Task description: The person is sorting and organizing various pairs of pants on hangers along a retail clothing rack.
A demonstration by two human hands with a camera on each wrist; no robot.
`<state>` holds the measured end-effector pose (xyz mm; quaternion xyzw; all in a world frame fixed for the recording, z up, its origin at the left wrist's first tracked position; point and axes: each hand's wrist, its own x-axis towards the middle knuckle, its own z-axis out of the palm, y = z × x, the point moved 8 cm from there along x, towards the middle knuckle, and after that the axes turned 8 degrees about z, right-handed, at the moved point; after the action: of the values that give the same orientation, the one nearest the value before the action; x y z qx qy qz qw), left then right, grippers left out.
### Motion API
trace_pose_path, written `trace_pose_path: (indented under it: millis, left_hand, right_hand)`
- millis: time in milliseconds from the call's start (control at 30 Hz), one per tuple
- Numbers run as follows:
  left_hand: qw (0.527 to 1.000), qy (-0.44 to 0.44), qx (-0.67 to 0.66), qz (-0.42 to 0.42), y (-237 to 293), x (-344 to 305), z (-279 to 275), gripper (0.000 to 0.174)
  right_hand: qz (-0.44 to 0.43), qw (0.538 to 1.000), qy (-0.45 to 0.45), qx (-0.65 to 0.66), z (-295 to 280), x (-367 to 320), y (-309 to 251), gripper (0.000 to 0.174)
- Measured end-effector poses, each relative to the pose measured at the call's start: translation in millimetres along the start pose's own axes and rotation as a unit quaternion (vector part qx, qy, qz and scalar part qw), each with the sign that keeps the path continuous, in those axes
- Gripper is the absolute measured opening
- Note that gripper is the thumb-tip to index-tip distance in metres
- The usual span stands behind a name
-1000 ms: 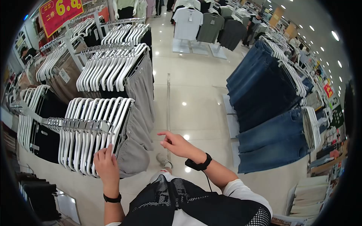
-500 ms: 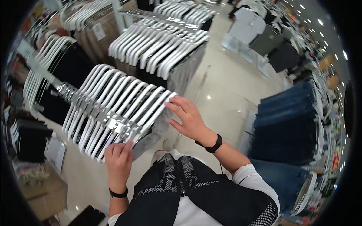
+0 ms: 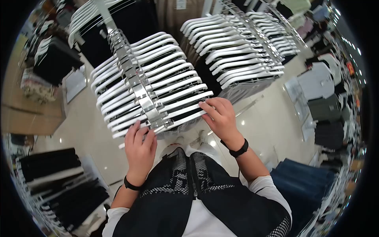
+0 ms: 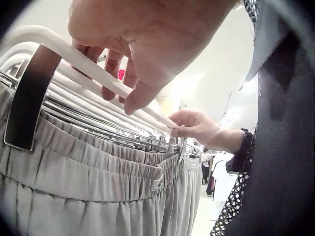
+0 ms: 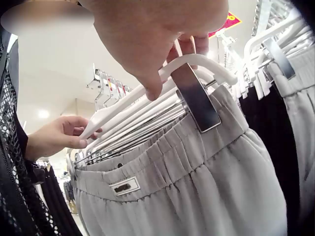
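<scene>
A row of white hangers hangs on a chrome rail [image 3: 134, 79] in front of me. My left hand [image 3: 138, 130] grips the left end of the nearest white hanger [image 3: 177, 118], fingers curled over it and thumb beneath. My right hand [image 3: 208, 107] pinches that hanger's right end. Light grey elastic-waist trousers [image 5: 187, 187] are clipped to it. In the left wrist view the left hand [image 4: 123, 73] wraps the hanger [image 4: 74, 59] above the grey trousers [image 4: 88, 187]. The right wrist view shows the right hand [image 5: 162, 69] on the hanger [image 5: 128, 101] beside a metal clip [image 5: 197, 101].
A second rack of white hangers [image 3: 237, 47] stands behind on the right. Black garments [image 3: 55, 59] hang at the left and folded dark clothes [image 3: 51, 173] lie at the lower left. Jeans [image 3: 304, 181] and displayed T-shirts [image 3: 316, 85] are on the right, across glossy floor [image 3: 268, 122].
My right hand has come from mid-air onto the nearest hanger's right end. My left hand has shifted to its left end. The head view has tilted down over the rack.
</scene>
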<state>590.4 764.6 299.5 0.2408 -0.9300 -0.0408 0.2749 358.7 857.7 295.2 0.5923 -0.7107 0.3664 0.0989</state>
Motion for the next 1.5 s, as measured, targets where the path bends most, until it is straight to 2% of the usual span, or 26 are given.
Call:
trace_pose_path:
  millis: [133, 267, 367, 500, 667, 767, 800, 933, 1133, 1200, 1300, 1333, 1433, 1500]
  left_hand:
    - [0.996, 0.024, 0.052, -0.065, 13, -9, 13, 0.024]
    - [0.982, 0.054, 0.090, -0.157, 27, -12, 19, 0.025]
    - [0.965, 0.070, 0.141, -0.209, 41, -2, 21, 0.025]
    - [0.955, 0.067, 0.158, -0.242, 40, 4, 29, 0.027]
    - [0.943, 0.125, 0.224, -0.209, 68, 17, -6, 0.031]
    - [0.952, 0.056, 0.170, -0.249, 73, -4, -4, 0.029]
    - [0.960, 0.086, 0.141, -0.227, 81, 0, -11, 0.021]
    - [0.939, -0.045, 0.147, -0.307, 84, -38, -5, 0.016]
    - [0.914, -0.066, 0.045, -0.398, 99, -86, -1, 0.020]
    - [0.906, -0.032, 0.047, -0.419, 101, -101, -7, 0.020]
    - [0.898, -0.002, 0.055, -0.437, 94, -132, -15, 0.021]
    - [0.896, 0.008, 0.059, -0.440, 89, -142, -17, 0.022]
    - [0.893, -0.014, 0.105, -0.438, 75, -160, -23, 0.023]
    - [0.897, -0.004, 0.089, -0.433, 63, -166, -29, 0.023]
  right_hand:
    - [-0.099, 0.992, -0.016, 0.079, 2, 1, 6, 0.028]
    - [-0.165, 0.972, -0.086, 0.144, 2, 13, 11, 0.023]
    - [-0.165, 0.966, -0.127, 0.155, 0, 19, 11, 0.024]
    - [-0.185, 0.956, -0.128, 0.187, 12, 25, 18, 0.025]
    - [-0.208, 0.942, -0.085, 0.248, 2, 39, 16, 0.027]
    - [-0.252, 0.925, -0.106, 0.265, -8, 38, 13, 0.026]
    - [-0.268, 0.918, -0.105, 0.273, -9, 32, 17, 0.025]
    - [-0.294, 0.902, -0.142, 0.284, -8, 15, 30, 0.025]
    - [-0.342, 0.855, -0.243, 0.307, 4, -3, 9, 0.026]
    - [-0.346, 0.846, -0.274, 0.299, 1, 4, -6, 0.028]
    - [-0.258, 0.894, -0.239, 0.278, -1, 35, -9, 0.031]
    - [-0.244, 0.913, -0.212, 0.250, 7, 39, -7, 0.037]
    - [-0.225, 0.943, -0.219, 0.107, 25, 39, -17, 0.041]
    - [-0.241, 0.947, -0.207, 0.042, 29, 36, -34, 0.045]
